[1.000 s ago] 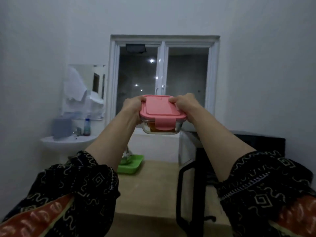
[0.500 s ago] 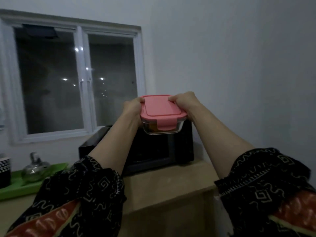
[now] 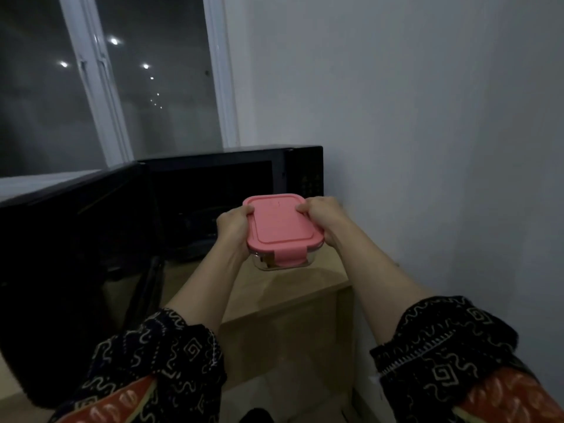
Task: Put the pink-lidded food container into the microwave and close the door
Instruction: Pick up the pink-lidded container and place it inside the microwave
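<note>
I hold a glass food container with a pink lid [image 3: 282, 222] in both hands, in the air just in front of the microwave. My left hand [image 3: 233, 228] grips its left side and my right hand [image 3: 323, 218] grips its right side. The black microwave [image 3: 232, 166] stands on a wooden counter against the wall. Its door [image 3: 70, 239] is swung wide open to the left, and the dark cavity [image 3: 210, 203] shows behind the container.
A white wall [image 3: 427, 148] runs close along the right of the microwave. A dark window with a white frame [image 3: 100, 87] is behind it. The wooden counter [image 3: 305, 285] ends at a front edge below my hands.
My view swung right from the window to the microwave and came closer. The container, still held in both hands, has dropped lower and now sits in front of the open cavity.
</note>
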The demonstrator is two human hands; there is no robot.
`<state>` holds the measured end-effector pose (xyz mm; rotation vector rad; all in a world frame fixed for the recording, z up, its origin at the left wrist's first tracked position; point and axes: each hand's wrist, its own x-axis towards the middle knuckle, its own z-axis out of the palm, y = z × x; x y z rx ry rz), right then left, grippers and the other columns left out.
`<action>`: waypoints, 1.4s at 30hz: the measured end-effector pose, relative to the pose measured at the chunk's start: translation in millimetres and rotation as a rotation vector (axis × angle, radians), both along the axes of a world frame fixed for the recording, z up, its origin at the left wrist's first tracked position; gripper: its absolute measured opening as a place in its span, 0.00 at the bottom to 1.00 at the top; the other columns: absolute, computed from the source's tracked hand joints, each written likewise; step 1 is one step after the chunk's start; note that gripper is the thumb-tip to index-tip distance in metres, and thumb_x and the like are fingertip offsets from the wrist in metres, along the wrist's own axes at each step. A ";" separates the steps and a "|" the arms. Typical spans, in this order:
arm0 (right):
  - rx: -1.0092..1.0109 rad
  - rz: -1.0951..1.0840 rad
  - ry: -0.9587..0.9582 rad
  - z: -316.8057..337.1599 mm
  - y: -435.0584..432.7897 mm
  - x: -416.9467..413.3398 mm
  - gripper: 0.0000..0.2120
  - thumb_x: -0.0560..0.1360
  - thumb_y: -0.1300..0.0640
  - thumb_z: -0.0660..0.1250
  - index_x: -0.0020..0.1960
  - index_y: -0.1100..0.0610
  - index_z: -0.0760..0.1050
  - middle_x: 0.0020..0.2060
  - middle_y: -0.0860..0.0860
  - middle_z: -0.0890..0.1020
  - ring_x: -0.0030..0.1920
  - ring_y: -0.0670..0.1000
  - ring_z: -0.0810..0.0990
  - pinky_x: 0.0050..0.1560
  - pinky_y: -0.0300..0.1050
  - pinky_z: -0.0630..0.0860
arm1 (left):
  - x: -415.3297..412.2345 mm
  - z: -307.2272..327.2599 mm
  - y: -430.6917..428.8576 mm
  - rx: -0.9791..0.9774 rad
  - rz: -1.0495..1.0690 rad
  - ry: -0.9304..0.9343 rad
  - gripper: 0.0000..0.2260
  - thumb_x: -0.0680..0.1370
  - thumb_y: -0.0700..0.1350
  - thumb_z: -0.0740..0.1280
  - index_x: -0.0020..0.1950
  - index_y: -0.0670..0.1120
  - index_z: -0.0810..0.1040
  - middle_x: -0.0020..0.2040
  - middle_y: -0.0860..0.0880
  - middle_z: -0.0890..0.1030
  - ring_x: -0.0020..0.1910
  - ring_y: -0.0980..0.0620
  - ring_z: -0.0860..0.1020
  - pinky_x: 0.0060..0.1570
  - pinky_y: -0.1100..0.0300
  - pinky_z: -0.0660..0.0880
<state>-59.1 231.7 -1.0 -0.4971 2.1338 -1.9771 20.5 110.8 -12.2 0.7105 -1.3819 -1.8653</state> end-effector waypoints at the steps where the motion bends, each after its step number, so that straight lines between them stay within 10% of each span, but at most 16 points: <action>1: 0.005 0.005 -0.014 -7.7 -5.5 -5.1 0.12 0.72 0.64 0.67 0.56 0.65 0.78 0.52 0.62 0.82 0.51 0.60 0.81 0.56 0.56 0.78 | -3.4 -8.0 -4.4 0.003 0.003 -0.010 0.09 0.76 0.38 0.64 0.35 0.42 0.75 0.37 0.44 0.78 0.33 0.48 0.76 0.37 0.55 0.76; 16: 0.112 0.061 -0.157 -105.6 -80.1 -70.9 0.19 0.72 0.64 0.68 0.63 0.60 0.75 0.58 0.61 0.80 0.57 0.60 0.79 0.59 0.57 0.77 | -39.0 -93.9 -54.3 0.088 0.042 -0.228 0.15 0.77 0.45 0.63 0.63 0.41 0.75 0.55 0.41 0.80 0.46 0.44 0.79 0.38 0.56 0.77; 25: 0.049 0.125 -0.198 -118.2 -91.3 -89.7 0.18 0.71 0.62 0.70 0.60 0.62 0.76 0.56 0.61 0.81 0.53 0.58 0.81 0.54 0.51 0.79 | -64.2 -109.7 -76.4 0.175 0.154 -0.126 0.09 0.76 0.40 0.64 0.56 0.41 0.78 0.57 0.38 0.80 0.54 0.41 0.79 0.57 0.47 0.76; 30: 0.119 0.488 -0.278 -107.5 -70.9 -83.7 0.26 0.74 0.52 0.68 0.70 0.48 0.66 0.57 0.51 0.78 0.50 0.52 0.80 0.43 0.44 0.79 | -70.3 -112.1 -83.5 0.256 0.227 -0.071 0.13 0.76 0.39 0.65 0.59 0.38 0.77 0.55 0.40 0.80 0.53 0.43 0.79 0.58 0.47 0.76; 42: -0.402 0.185 -0.338 -109.9 -91.9 -66.9 0.21 0.70 0.57 0.72 0.59 0.51 0.69 0.54 0.53 0.78 0.50 0.52 0.79 0.39 0.45 0.78 | -76.7 -84.9 -77.2 0.250 0.299 0.124 0.12 0.74 0.46 0.68 0.58 0.50 0.74 0.57 0.45 0.78 0.53 0.46 0.78 0.55 0.48 0.77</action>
